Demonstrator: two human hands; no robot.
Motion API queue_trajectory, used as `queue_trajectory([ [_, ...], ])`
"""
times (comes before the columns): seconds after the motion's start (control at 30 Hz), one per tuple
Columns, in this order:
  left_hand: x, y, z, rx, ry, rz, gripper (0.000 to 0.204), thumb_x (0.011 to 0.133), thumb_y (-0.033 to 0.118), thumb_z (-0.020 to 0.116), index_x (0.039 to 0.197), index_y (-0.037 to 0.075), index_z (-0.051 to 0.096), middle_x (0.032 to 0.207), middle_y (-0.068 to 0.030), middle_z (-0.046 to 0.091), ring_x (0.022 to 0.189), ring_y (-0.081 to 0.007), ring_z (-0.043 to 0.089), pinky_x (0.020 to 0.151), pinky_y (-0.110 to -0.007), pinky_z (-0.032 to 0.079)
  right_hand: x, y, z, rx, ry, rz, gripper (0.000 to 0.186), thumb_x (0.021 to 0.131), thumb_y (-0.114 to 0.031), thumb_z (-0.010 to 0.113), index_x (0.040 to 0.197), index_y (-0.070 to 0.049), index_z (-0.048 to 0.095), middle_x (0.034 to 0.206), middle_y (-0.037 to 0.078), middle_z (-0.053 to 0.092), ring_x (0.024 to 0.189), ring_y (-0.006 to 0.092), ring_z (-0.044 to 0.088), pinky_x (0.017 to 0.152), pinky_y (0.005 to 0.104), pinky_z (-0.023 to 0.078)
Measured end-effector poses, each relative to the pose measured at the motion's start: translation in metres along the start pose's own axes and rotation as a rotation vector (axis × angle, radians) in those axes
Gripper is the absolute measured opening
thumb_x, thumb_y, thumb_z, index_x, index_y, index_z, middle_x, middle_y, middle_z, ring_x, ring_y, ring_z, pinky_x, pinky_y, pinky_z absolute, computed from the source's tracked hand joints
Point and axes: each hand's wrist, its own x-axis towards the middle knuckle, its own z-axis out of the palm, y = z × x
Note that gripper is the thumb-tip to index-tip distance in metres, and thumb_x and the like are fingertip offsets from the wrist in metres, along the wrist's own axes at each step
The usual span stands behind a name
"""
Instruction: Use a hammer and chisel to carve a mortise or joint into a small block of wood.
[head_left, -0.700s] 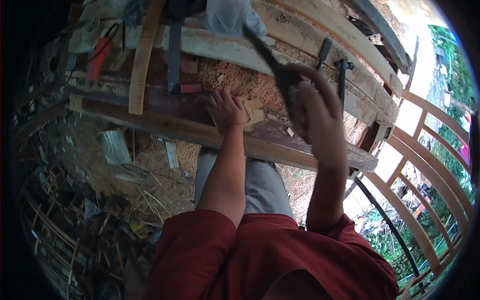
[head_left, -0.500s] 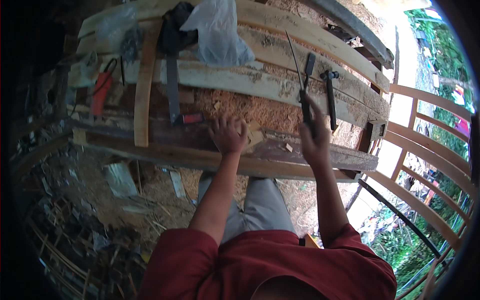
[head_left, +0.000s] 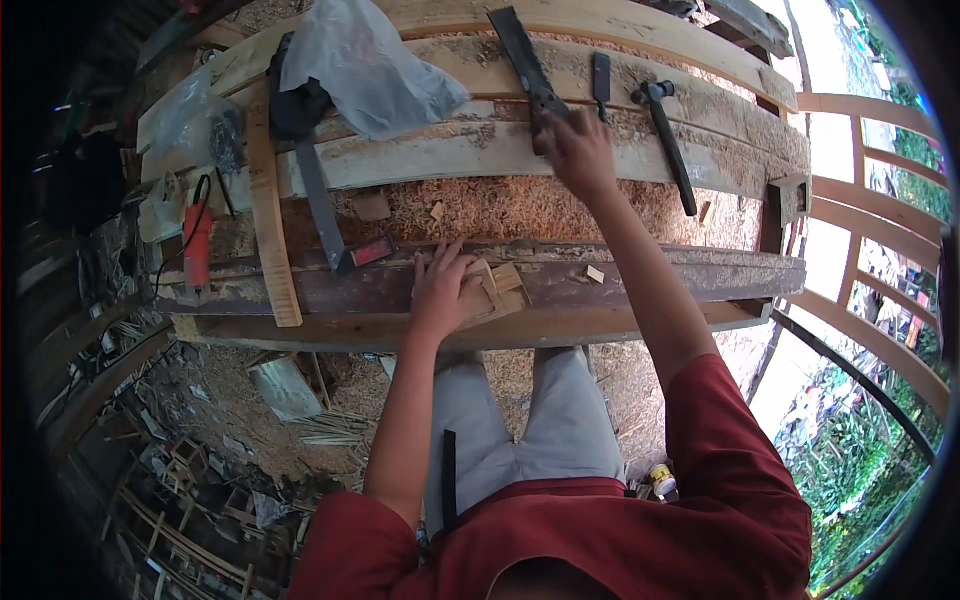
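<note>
My right hand [head_left: 580, 155] is closed around the dark handle of a saw [head_left: 522, 55], whose broad blade lies across the planks at the far side of the bench. My left hand [head_left: 440, 290] rests with fingers stretched out on the near beam, beside and partly over a small flat wood piece [head_left: 490, 297]. Against that piece sits a little wood block [head_left: 509, 278]. Left of my left hand lies a metal square [head_left: 320, 205] with a red and dark stock. To the right of the saw are a chisel-like dark tool [head_left: 601, 78] and a hammer [head_left: 668, 145].
A wood slat [head_left: 268, 225] crosses the bench at left, near an orange corded tool [head_left: 196, 240]. A clear plastic bag [head_left: 370, 75] lies beside a dark bundle [head_left: 296, 105]. Shavings [head_left: 570, 210] fill the bench trough. A wooden railing [head_left: 860, 210] stands at right.
My right hand has moved forward and left with the saw, whose blade has turned from edge-on to flat on the planks. My left hand stays near the small wood pieces, showing more of them.
</note>
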Motion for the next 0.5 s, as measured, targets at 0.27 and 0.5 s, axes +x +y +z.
queue_trajectory([
  [0.27, -0.034, 0.064, -0.035, -0.550, 0.048, -0.176, 0.039, 0.097, 0.013, 0.073, 0.129, 0.002, 0.055, 0.127, -0.0205, 0.065, 0.118, -0.0371, 0.065, 0.102, -0.046, 0.050, -0.034, 0.079, 0.007, 0.021, 0.006, 0.544, 0.031, 0.093, -0.022, 0.070, 0.113, -0.001, 0.059, 0.111, 0.026, 0.063, 0.105, 0.0476, 0.063, 0.090, 0.0556, 0.052],
  [0.5, -0.065, 0.097, 0.027, -0.566, 0.615, -0.187, 0.042, 0.094, 0.005, 0.077, 0.127, 0.002, 0.051, 0.126, -0.0147, 0.058, 0.110, -0.0284, 0.064, 0.099, -0.040, 0.052, -0.023, 0.083, 0.000, 0.174, -0.233, 0.657, 0.035, 0.090, -0.022, 0.073, 0.106, 0.003, 0.055, 0.101, 0.030, 0.069, 0.094, 0.0512, 0.067, 0.084, 0.0580, 0.053],
])
